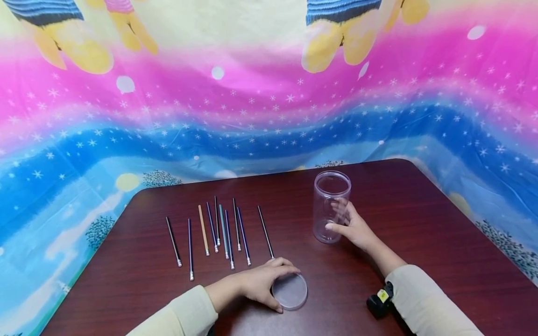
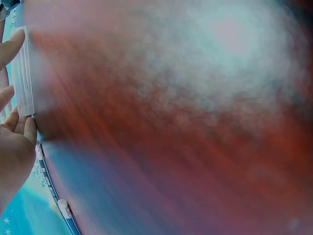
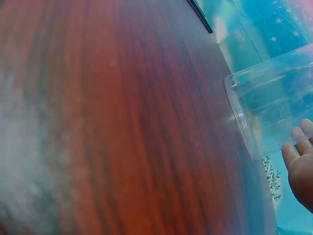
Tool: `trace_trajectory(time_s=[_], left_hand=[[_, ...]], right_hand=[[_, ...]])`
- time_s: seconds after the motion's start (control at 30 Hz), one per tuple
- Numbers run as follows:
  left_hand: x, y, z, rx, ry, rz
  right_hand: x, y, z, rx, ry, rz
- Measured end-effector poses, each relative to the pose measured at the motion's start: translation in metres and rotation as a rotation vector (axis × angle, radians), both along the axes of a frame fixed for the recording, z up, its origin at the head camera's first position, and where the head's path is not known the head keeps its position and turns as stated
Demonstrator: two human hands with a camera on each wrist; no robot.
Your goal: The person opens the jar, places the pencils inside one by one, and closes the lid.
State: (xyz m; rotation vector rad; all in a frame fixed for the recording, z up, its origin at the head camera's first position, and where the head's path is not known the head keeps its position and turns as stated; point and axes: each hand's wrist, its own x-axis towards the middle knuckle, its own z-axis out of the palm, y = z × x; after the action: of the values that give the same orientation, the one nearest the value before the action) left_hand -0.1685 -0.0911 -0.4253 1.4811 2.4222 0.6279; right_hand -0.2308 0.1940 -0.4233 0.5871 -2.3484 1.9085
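Note:
A clear plastic jar [image 1: 321,212] stands upright, without its lid, on the right half of the table. My right hand [image 1: 357,228] holds its side, the thumb in front and the other fingers showing through the wall. In the right wrist view the fingertips overlap the clear jar [image 3: 274,103]. Nearer to me, my left hand [image 1: 262,282] grips a round translucent lid [image 1: 291,293], with thumb and fingers at opposite sides of its rim. The lid [image 2: 24,73] appears edge-on in the left wrist view. Just beyond the left hand lies a dark pencil [image 1: 265,231].
Several pencils with white erasers, among them a yellow pencil [image 1: 203,228] and a teal pencil [image 1: 223,228], lie spread over the left half of the dark wooden table [image 1: 138,261]. A printed cloth [image 1: 252,112] hangs along the table's back and sides.

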Motion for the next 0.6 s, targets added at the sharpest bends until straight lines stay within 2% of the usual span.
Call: trace_trajectory(time_s=[0.13, 0.33, 0.6], left_hand=[[-0.002, 0.000, 0.001, 0.006, -0.022, -0.004], [-0.004, -0.001, 0.007, 0.036, -0.093, -0.012], [-0.007, -0.004, 0.014, 0.099, -0.154, -0.005]], right_hand=[[0.000, 0.000, 0.002, 0.013, -0.002, 0.001], [0.000, -0.001, 0.002, 0.016, -0.002, 0.003], [0.001, -0.001, 0.002, 0.022, -0.014, -0.001]])
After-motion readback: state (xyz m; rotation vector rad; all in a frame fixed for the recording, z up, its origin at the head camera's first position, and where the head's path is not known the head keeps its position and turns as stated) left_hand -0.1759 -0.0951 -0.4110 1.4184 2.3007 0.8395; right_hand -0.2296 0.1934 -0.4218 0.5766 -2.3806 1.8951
